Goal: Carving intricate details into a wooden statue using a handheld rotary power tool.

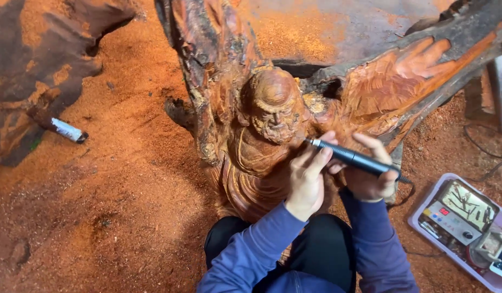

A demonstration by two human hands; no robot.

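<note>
A reddish-brown wood carving (251, 125) of a bearded figure with a raised open palm stands in front of me. My right hand (370, 173) grips a slim black rotary carving pen (351, 158), whose tip rests at the figure's shoulder beside the beard. My left hand (307, 176) lies on the carving's chest, its fingers touching the front of the pen to steady it. Both arms wear blue sleeves. A cord leaves the rear end of the pen to the right.
Orange sawdust (126, 179) covers the ground all around. A control box (459, 214) with small tools sits in a tray at lower right. A small white cylinder (68, 131) lies at left beside another rough wood piece (29, 70). Cables run at right.
</note>
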